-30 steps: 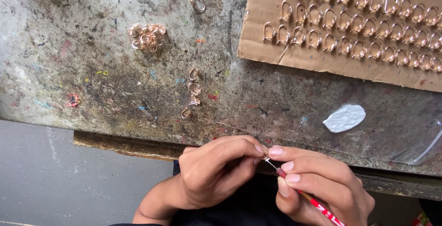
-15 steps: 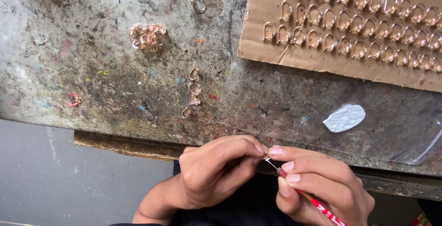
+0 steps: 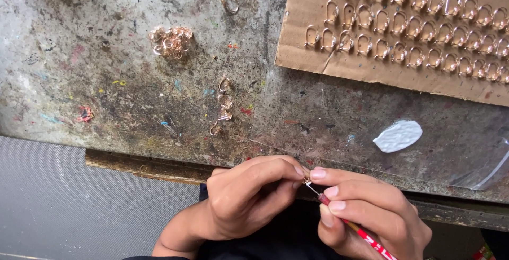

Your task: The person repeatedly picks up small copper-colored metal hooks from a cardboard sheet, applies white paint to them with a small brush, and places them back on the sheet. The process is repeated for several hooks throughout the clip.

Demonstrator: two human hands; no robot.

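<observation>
Two hands meet just below the front edge of our paint-stained workbench (image 3: 106, 80): our left hand (image 3: 249, 199) is curled shut, thumb and forefinger pinching a tiny copper-coloured ring piece (image 3: 306, 181) that is mostly hidden by the fingertips, and our right hand (image 3: 371, 215) grips a thin red-handled brush (image 3: 366, 237) like a pen, its fine tip touching that piece. Both hands hover off the bench, over our dark lap. On the bench above them lies a white blob of paint (image 3: 397, 136), well apart from a short line of loose ring pieces (image 3: 225, 101) near the middle. Further up and to the left sits a small heap of rings (image 3: 170, 41), with a single ring (image 3: 230, 3) near the top edge. At the upper right a sheet of brown cardboard (image 3: 339, 64) carries neat rows of upright copper rings (image 3: 413, 27). A clear plastic bag (image 3: 485, 167) lies at the right edge
</observation>
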